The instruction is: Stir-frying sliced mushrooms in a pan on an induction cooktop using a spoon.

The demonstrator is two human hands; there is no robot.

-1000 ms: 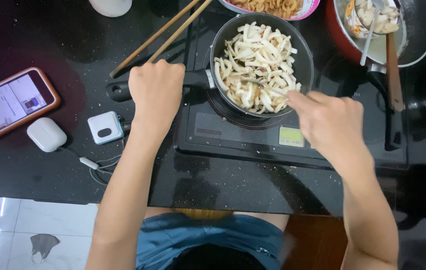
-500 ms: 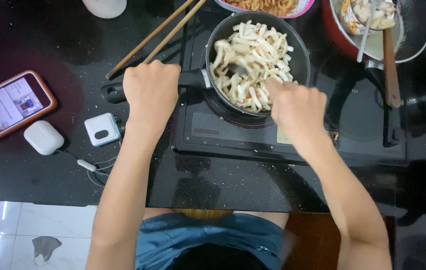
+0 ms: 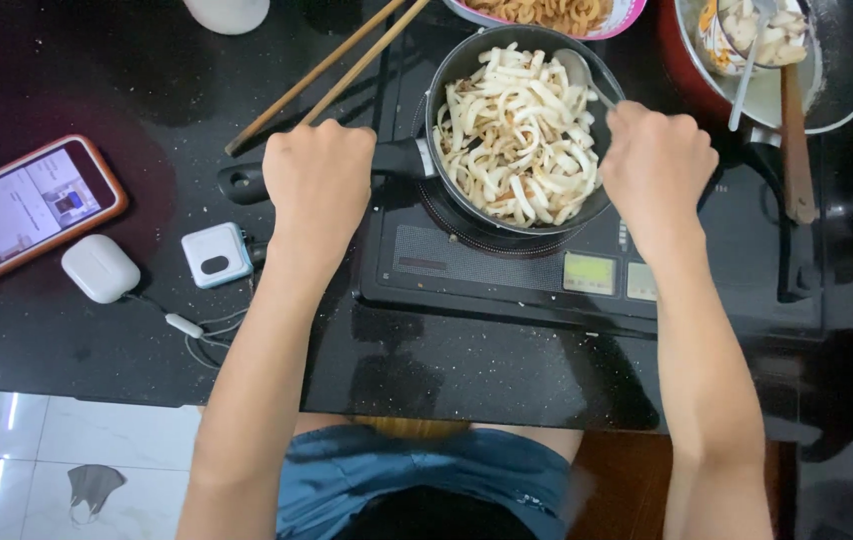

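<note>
Since half a second ago my right hand (image 3: 655, 165) has swung from the near edge of the pan (image 3: 467, 75) to its right rim, and the spoon (image 3: 577, 72) now lies with its bowl on the far side of the white strips (image 3: 519, 140); my left hand (image 3: 319, 180) has not moved, fist closed over the pan's black handle (image 3: 247, 183); my right hand is closed on the spoon's stem, the two hands well apart with the pan between them; the pan sits on the black induction cooker (image 3: 507, 270), whose two small pale displays (image 3: 589, 272) show on its front panel near my right wrist; left of the cooker lie a small white square charger (image 3: 215, 255), a white rounded earbud case (image 3: 100, 267) and an orange-cased phone (image 3: 22, 210) with its screen lit; two wooden chopsticks (image 3: 332, 65) lie slanted beyond my left hand; a wooden-handled utensil (image 3: 795, 140) rests at the far right.
</note>
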